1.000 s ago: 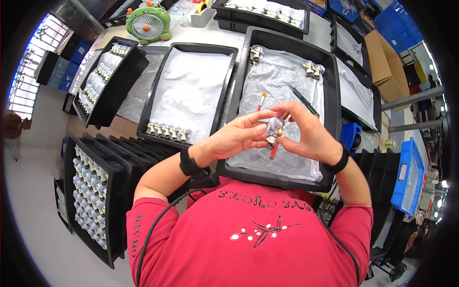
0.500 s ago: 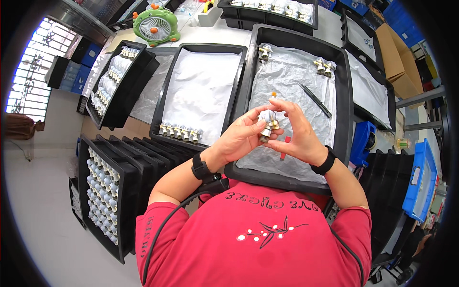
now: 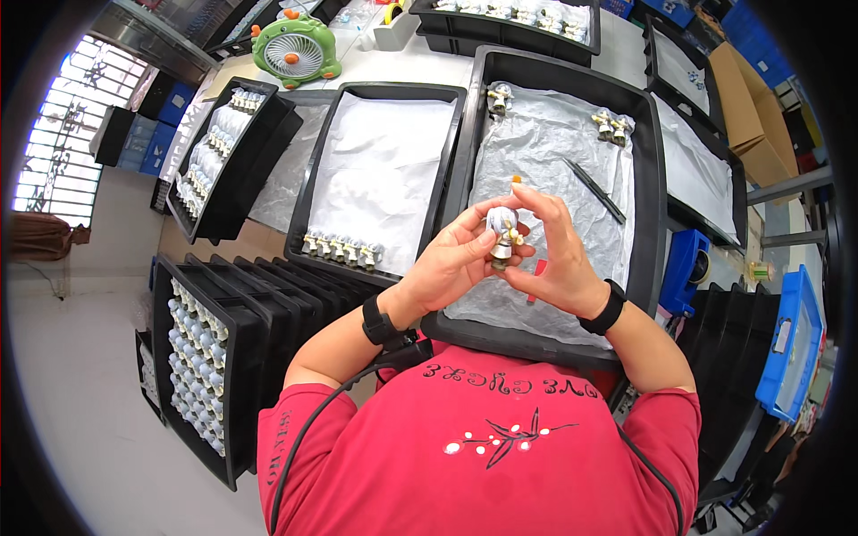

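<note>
Above the near part of a large black tray (image 3: 657,179), both my hands are round a small painted figurine (image 3: 501,237) with a pale grey-white head and a dark base. My left hand (image 3: 447,261) grips it from the left, with the thumb on its side. My right hand (image 3: 569,272) curves about it, index finger near the head and thumb near the base. Crumpled white paper (image 3: 527,143) lines this tray. On it lie a black pen-like tool (image 3: 597,192), a red strip (image 3: 537,279) partly behind my right hand, and a few similar figurines (image 3: 612,128) along the far side.
Left of it is a paper-lined tray (image 3: 375,152) with a row of figurines (image 3: 344,248) at its near edge. A filled tray (image 3: 219,147) stands tilted farther left. Stacked black trays (image 3: 232,357) rise at my left. A green fan (image 3: 295,54) and a blue bin (image 3: 791,344) flank the workspace.
The figurine has turned slightly upright between my fingers, its front showing a little more. My hands keep nearly the same place; the whole view has shifted slightly.
</note>
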The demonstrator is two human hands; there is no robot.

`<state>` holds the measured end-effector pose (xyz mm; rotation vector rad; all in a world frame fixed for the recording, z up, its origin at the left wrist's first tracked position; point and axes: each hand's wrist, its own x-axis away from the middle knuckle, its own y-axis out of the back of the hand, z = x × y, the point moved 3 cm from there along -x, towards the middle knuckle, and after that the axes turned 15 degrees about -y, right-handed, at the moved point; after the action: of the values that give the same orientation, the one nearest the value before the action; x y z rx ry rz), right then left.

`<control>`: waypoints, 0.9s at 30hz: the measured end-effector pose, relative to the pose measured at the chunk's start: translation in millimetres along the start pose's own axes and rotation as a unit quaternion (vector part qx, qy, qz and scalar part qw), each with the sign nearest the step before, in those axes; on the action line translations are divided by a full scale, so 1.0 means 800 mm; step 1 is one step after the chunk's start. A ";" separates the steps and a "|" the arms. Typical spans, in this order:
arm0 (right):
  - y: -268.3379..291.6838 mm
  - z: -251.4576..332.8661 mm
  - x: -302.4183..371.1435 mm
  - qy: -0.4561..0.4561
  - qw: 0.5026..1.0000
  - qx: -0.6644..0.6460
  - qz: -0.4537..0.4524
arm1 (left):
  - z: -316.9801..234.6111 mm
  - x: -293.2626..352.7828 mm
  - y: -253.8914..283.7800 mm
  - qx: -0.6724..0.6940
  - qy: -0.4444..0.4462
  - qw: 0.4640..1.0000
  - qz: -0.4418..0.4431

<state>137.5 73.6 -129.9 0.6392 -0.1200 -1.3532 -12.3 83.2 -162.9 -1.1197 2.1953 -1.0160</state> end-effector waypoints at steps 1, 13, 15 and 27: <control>0.000 0.000 0.000 0.008 1.000 0.006 -0.005 | 0.002 0.002 -0.001 -0.001 0.000 1.000 -0.001; -0.004 0.000 0.003 0.092 0.990 0.104 0.001 | 0.008 0.007 -0.002 -0.248 -0.166 0.954 0.008; -0.007 0.001 0.005 0.089 0.990 0.108 0.005 | 0.004 0.005 -0.001 -0.322 -0.172 0.931 -0.016; -0.010 0.003 0.005 0.058 0.996 0.068 0.023 | -0.002 0.009 -0.012 -0.175 -0.130 0.976 -0.007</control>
<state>130.3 68.2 -133.2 0.8227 -0.1329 -1.2673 -12.7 73.8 -154.8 -1.3366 2.2000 -0.4618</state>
